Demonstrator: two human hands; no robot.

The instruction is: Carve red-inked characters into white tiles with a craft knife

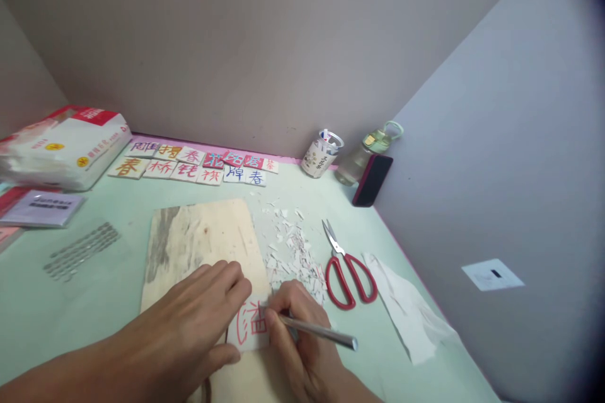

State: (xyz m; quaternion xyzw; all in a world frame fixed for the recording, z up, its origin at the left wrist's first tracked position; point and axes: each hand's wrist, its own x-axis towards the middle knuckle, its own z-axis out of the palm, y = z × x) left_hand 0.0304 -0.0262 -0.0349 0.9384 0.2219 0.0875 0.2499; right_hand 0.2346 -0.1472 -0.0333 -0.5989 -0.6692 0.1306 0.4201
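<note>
A white square card (253, 326) with red characters drawn on it lies on the wooden board (208, 233). My left hand (203, 308) is over the board, its curled fingers and thumb holding the card's left side down. In my right hand (302, 327) is a silver pen-shaped tool (326, 331), gripped like a pencil at the card's right edge. Its tip is hidden by my fingers. White scraps (297, 252) are scattered along the board's right side. Red-handled scissors (347, 271) lie slightly apart, right of the scraps.
Several character tiles (186, 170) stand in two rows at the back. A pen can (321, 154), a green bottle (359, 154) and a leaning phone (373, 181) are by the right wall. White tissue (409, 308) lies at the right edge; a tissue pack (66, 145) is at the left.
</note>
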